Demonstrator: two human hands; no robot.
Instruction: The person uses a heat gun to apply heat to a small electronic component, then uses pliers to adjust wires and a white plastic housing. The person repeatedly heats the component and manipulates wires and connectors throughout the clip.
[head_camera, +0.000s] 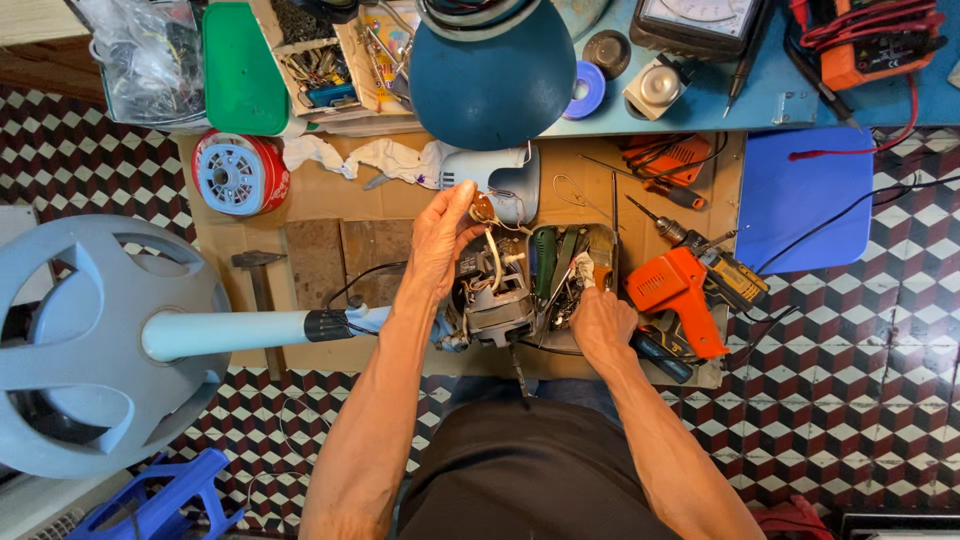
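Note:
An exposed fan motor (497, 300) with white wires sits on top of a pale blue stand pole (230, 333), which lies across my lap. My left hand (441, 240) is raised over the motor, fingertips pinching a small brownish part with wires near the pale blue motor cover (500, 178). My right hand (600, 322) rests at the edge of a tray of tools (570, 262), fingers closed around an orange-handled tool. The fan's round base (85, 340) lies at the left.
An orange soldering gun (675, 295) and drill lie right of the tray. A hammer (258, 272), a red-and-blue spool (238, 172), rags, a dark blue fan dome (492, 75), meters on a blue bench and a blue board (803, 195) surround the cardboard work area.

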